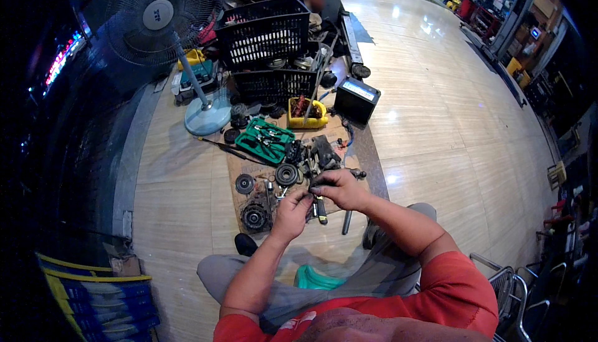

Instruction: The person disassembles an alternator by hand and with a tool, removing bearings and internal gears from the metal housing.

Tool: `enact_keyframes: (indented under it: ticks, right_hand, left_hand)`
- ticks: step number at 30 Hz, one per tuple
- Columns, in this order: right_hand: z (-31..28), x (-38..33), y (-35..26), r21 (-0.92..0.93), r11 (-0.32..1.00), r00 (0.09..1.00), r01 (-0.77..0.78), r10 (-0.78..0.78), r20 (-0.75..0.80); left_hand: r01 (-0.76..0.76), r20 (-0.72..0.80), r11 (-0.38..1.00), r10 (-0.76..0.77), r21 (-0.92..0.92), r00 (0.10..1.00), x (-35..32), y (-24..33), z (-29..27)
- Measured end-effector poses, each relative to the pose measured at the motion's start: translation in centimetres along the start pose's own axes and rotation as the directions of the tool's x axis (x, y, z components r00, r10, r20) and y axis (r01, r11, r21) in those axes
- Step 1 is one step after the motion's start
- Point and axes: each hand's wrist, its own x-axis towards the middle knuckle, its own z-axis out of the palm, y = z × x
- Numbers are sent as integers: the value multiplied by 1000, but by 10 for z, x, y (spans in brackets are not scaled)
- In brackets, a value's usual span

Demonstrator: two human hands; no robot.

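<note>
Two bare hands meet just below the centre of the frame, and this is close work! The right hand looks pinched on a small dark piece, too small to identify; the left hand curls up against it from below, though whether its fingertips grip too, I cannot tell. That piece sits right there between them, above the cardboard sheet.

So where do we stand? Well short of finished, I'd judge, because loose parts lie all over that cardboard: the toothed round part at lower left, the flat disc above it, the ringed wheel nearer the middle, all lying separately. Whatever is complete inside the dark cluster of parts beyond the hands, the view doesn't settle it.

Tools are out, too! The yellow-and-black handle lies just below the hands, the metal bar to its right, and the green tray holds its tools up and left of centre. Nothing looks packed away here; plenty appears left to do.
</note>
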Motion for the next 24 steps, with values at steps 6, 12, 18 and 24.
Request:
enact_keyframes:
  ticks: [6, 12, 18, 24]
  right_hand:
    - [4, -2, -6, -52, 999, 1000, 2, -3, -30]
    - [6, 4, -5, -55, 995, 982, -82, 71, -178]
    - [2, 5, -6, 35, 986, 960, -163, 166, -226]
    - [-1, 6, -12, 44, 983, 967, -180, 185, -173]
  left_hand:
    - [-107, -37, 992, 110, 68, 993, 0, -3, 3]
    - [-171, -180, 897, 262, 407, 948, 0, 5, 13]
    - [-128, -149, 865, 226, 486, 963, 0, 7, 9]
    - [224, -12, 942, -234, -250, 972, 6, -4, 4]
